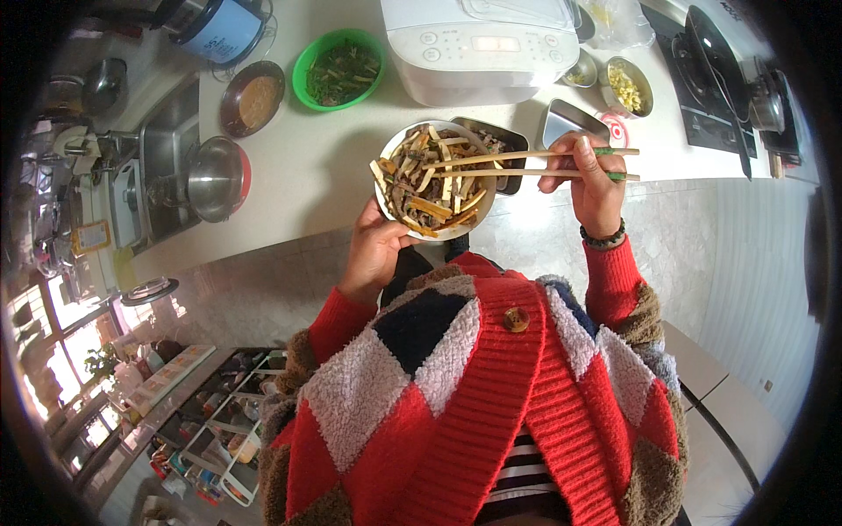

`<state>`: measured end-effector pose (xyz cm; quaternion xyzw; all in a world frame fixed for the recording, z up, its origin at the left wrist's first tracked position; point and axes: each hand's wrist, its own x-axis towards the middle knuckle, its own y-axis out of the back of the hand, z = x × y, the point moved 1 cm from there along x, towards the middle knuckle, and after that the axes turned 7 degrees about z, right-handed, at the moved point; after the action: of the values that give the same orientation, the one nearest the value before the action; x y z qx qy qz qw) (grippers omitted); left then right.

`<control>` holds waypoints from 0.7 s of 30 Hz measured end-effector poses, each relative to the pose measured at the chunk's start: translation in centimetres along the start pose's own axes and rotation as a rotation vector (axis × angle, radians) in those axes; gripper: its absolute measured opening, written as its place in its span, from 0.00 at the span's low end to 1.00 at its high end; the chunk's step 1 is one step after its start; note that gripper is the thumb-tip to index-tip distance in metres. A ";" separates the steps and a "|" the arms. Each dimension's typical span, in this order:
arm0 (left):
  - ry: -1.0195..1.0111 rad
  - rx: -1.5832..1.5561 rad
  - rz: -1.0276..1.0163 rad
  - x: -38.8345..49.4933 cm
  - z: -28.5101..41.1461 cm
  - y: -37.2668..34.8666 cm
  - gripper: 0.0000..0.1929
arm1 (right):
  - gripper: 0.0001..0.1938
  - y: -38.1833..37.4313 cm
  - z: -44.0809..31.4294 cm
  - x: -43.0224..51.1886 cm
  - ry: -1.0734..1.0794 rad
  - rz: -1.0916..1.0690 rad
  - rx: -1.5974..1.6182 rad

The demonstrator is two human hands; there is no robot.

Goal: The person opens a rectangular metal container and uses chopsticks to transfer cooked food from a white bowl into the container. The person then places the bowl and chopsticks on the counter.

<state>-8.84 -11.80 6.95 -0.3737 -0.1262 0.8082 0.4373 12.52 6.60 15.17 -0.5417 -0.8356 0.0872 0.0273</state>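
Observation:
My left hand grips the near rim of a white bowl, held up at the counter's front edge. Heaped in the bowl is a mix of pale strips, orange strips and dark shreds. A pair of wooden chopsticks with green-marked ends is in my right hand. Their tips rest over the food, slightly apart; I cannot tell if they pinch a strip. Partly hidden behind the bowl, a rectangular metal tray holds chopped food. Another metal tray stands just beyond my right hand.
A white rice cooker stands at the back, beside a green bowl of greens. Left are a brown bowl, a metal bowl and the sink. Right are a bowl of yellow pieces and a wok on the stove.

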 end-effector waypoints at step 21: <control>-0.065 0.022 0.098 -0.2 -0.3 -1.5 0.28 | 0.17 -2.2 0.4 -1.9 -0.100 0.073 0.046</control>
<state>-7.65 -11.13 7.57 -0.3482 -0.1128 0.8417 0.3970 11.29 3.95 15.25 -0.5660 -0.8135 0.1339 -0.0051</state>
